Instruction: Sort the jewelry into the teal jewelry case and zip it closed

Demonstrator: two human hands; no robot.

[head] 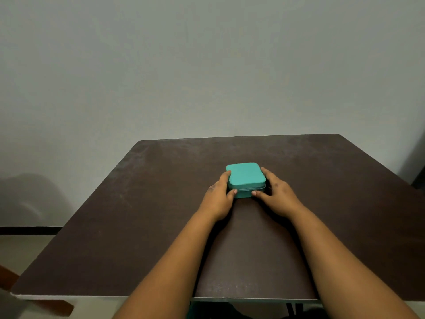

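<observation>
- One teal jewelry case, lid down, lying flat on one dark brown surface, a little past the middle toward the far edge.
- Rounded corners on the case; one zipper line running along the near side wall, looking closed on the part that shows.
- Two hands, one at each side of the case, both forearms bare and reaching in from the near edge.
- Left hand against the left side of the case: fingers laid along the left wall, thumb tip on the near wall at the left corner, gripping the case between them.
- Right hand against the right side: fingers stretched along the right wall toward the far corner, thumb tip touching the near wall by the zipper line, likewise holding the case.
- No loose jewelry in sight on the surface.
- One plain pale wall behind the far edge of the surface.
- One soft grey shadow on the wall at the left.
- One dark strip low on the left where wall meets floor.
- One reddish-brown wooden piece below the near left corner of the surface, only partly in view.
</observation>
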